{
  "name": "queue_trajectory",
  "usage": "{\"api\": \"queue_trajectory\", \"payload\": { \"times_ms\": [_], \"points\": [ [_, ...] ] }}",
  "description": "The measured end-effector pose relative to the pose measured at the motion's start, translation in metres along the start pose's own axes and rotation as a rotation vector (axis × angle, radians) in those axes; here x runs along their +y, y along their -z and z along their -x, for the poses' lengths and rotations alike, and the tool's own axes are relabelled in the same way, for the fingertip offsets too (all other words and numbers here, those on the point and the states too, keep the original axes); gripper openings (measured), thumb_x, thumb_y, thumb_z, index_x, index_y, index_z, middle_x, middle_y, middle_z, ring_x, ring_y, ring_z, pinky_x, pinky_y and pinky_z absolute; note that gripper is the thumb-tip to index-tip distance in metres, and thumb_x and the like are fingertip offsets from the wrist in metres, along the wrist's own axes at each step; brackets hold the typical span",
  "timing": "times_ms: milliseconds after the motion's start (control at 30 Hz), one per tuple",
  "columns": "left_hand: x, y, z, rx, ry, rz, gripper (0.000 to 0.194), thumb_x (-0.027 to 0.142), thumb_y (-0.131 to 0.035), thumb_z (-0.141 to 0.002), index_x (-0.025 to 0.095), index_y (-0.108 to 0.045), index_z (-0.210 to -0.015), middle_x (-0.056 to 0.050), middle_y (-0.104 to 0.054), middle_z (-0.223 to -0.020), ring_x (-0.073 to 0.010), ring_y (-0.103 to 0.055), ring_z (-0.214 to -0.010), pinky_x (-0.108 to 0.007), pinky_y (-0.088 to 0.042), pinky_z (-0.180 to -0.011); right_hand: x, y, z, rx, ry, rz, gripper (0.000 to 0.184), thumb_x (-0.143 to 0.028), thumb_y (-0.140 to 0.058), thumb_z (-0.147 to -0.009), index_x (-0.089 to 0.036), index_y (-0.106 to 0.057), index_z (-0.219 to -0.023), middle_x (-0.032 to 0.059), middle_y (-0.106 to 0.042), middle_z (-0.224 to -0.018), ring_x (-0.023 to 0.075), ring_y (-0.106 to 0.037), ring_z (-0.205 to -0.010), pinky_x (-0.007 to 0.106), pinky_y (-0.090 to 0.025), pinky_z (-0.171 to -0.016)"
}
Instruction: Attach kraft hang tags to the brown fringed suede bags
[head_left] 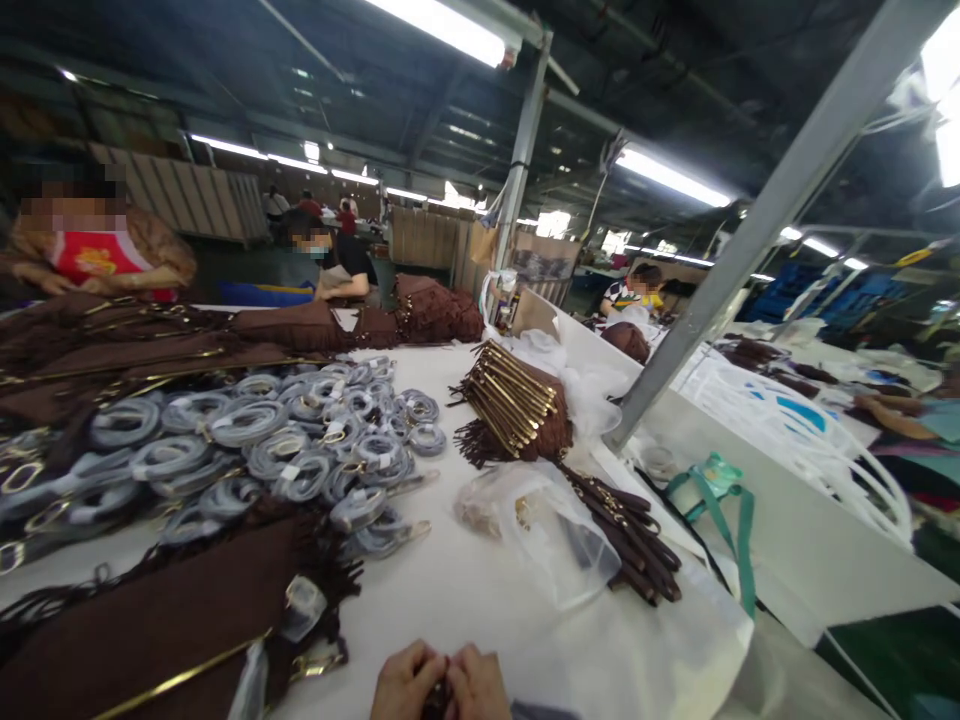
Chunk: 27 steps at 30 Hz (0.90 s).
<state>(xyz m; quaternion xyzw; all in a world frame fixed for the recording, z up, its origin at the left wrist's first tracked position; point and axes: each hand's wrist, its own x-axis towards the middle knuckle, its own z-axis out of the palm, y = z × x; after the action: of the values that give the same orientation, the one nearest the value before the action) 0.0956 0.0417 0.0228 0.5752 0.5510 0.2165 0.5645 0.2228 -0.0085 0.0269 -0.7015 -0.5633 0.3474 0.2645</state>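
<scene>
My left hand [405, 682] and my right hand [480, 685] meet at the bottom edge of the head view, fingers pinched together on a small dark piece [438, 694] between them; what it is stays unclear. They hover over the white table [465, 590]. Just left of them lies a brown fringed suede bag [172, 630] with a gold bar. Ahead sits a clear plastic bag [551, 535] with small metal parts.
Several coiled grey straps [285, 450] cover the table's left middle. A stack of brown fringed pieces with gold bars [517, 405] and dark brown straps [622, 535] lie to the right. A slanted metal post [757, 230] rises on the right. Other people work at the far end.
</scene>
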Motion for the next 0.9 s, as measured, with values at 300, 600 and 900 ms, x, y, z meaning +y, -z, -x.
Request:
{"api": "queue_trajectory", "payload": {
  "times_ms": [300, 600, 900],
  "points": [
    [0.002, 0.002, 0.001, 0.03, 0.069, 0.132, 0.017, 0.033, -0.051, -0.061, 0.019, -0.048, -0.051, 0.005, -0.045, -0.049, -0.0125, -0.041, -0.054, -0.024, -0.032, -0.055, 0.005, -0.008, -0.012, -0.172, -0.091, -0.265, 0.023, -0.036, -0.038, -0.085, -0.022, -0.047, -0.068, -0.0033, -0.053, -0.047, 0.015, -0.053, -0.046, 0.025, -0.04, -0.051],
    [0.015, 0.011, 0.0, -0.062, 0.155, 0.281, 0.016, 0.03, -0.06, -0.053, 0.017, -0.051, -0.049, 0.006, -0.044, -0.046, -0.0104, -0.035, -0.051, -0.024, -0.027, -0.053, 0.007, -0.004, -0.018, -0.196, -0.095, -0.318, 0.029, -0.042, -0.033, -0.083, -0.022, -0.048, -0.069, -0.0035, -0.051, -0.046, 0.0152, -0.051, -0.044, 0.027, -0.041, -0.05],
    [0.027, 0.019, 0.0, 0.021, 0.205, 0.577, 0.019, 0.032, -0.058, -0.057, 0.019, -0.044, -0.056, 0.0, -0.06, -0.06, -0.0133, -0.049, -0.059, -0.026, -0.037, -0.065, 0.024, 0.027, -0.009, -0.213, 0.053, -0.086, 0.027, -0.029, -0.048, -0.079, -0.02, -0.06, -0.101, 0.0084, -0.063, -0.102, 0.0262, -0.053, -0.097, 0.041, -0.036, -0.087]
  ]
}}
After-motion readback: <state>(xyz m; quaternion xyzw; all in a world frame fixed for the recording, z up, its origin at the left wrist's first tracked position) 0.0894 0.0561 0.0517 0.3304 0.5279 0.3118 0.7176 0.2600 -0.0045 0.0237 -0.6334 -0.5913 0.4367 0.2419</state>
